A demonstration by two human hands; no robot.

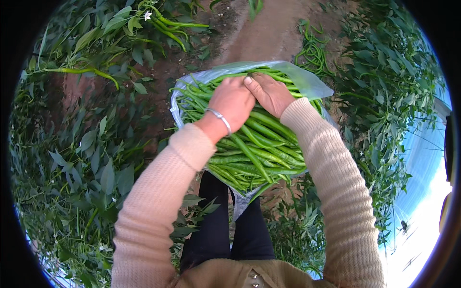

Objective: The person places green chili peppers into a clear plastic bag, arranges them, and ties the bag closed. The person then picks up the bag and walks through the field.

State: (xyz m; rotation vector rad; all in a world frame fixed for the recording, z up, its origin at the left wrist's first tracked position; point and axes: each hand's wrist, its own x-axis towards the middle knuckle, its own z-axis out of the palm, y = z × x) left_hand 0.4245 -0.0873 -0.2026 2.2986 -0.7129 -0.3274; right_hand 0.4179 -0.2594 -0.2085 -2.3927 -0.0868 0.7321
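Note:
Long green chili peppers (pixel 271 132) fill a clear plastic bag (pixel 307 81) that stands open in front of my legs. On top of the heap, toward its far side, rest both of my hands, close together. My left hand (pixel 234 102) wears a silver bracelet and shows its back, with the fingers bent down out of sight. Against it lies my right hand (pixel 271 95), its thumb touching the left hand and its other fingers mostly hidden. Whether either hand grips any peppers cannot be seen.
Leafy pepper plants (pixel 108 177) crowd both sides, some with hanging green peppers (pixel 168 31). A small pile of loose peppers (pixel 314 53) lies on the soil beyond the bag to the right. The bare dirt path (pixel 264 33) runs ahead. Plastic sheeting (pixel 422 163) borders the right.

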